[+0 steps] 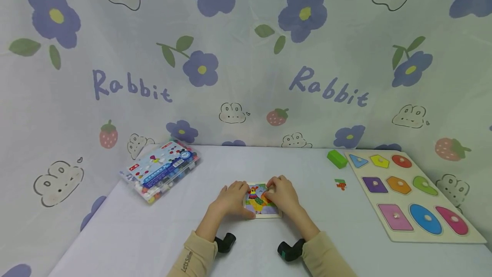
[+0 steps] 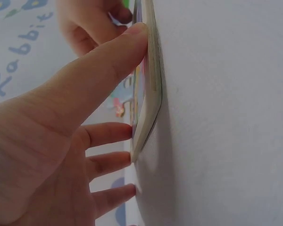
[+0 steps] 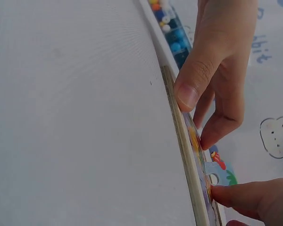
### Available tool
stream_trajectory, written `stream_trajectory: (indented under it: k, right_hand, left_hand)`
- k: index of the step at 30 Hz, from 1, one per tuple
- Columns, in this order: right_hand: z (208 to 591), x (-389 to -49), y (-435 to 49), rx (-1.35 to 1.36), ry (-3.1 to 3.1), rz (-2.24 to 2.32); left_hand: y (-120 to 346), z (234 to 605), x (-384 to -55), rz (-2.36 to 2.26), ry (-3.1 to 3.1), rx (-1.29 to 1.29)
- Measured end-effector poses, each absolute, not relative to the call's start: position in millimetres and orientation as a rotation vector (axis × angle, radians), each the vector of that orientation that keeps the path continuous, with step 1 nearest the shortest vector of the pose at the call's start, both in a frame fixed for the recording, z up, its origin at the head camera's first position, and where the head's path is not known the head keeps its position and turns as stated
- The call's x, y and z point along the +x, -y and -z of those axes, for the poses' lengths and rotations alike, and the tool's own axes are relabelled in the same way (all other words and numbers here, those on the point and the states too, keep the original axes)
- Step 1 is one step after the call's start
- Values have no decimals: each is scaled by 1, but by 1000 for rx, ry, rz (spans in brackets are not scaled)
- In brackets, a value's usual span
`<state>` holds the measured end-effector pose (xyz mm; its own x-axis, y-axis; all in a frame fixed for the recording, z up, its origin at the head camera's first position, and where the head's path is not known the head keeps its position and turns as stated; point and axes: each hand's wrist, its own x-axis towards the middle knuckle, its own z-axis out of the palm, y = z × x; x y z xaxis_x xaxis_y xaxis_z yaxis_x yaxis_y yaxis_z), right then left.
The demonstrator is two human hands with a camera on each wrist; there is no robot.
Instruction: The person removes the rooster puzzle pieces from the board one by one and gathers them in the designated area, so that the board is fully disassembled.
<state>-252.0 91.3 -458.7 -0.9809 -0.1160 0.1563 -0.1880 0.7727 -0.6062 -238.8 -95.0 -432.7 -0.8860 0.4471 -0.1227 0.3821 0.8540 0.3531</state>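
Observation:
A small picture jigsaw puzzle in a wooden tray (image 1: 263, 216) lies flat on the white table. My left hand (image 1: 232, 200) holds its left side, the thumb on the near edge and the fingers by the far corner. The left wrist view shows the thumb (image 2: 108, 59) on the tray's rim. At the puzzle's right side my right hand (image 1: 283, 193) pinches a light-blue puzzle piece (image 3: 228, 175) with green and red on it. That piece stands tilted at the tray's surface; its lower edge is partly hidden. A loose green-and-orange puzzle piece (image 1: 340, 184) lies to the right.
At the back left sits a clear plastic box of beads (image 1: 161, 170) with a printed label. On the right lies a large shape board (image 1: 399, 198) with knobbed colored shapes. Close to its far corner is a green block (image 1: 337, 159). A patterned curtain (image 1: 246, 89) hangs behind the table.

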Motion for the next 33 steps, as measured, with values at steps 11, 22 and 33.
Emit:
stream_trajectory:
  k: [11,22,33]
  right_hand:
    - [460,-256,-95,185,2728,-1480]
    - [454,-258,-111,96,2629,-1691]
    - [455,-258,-139,-20,2543,-1782]
  left_hand:
    - [94,431,-240,-474,-2828,638]
    - [94,430,-240,-464,-2826,643]
    - [95,433,-238,-469,-2826,628]
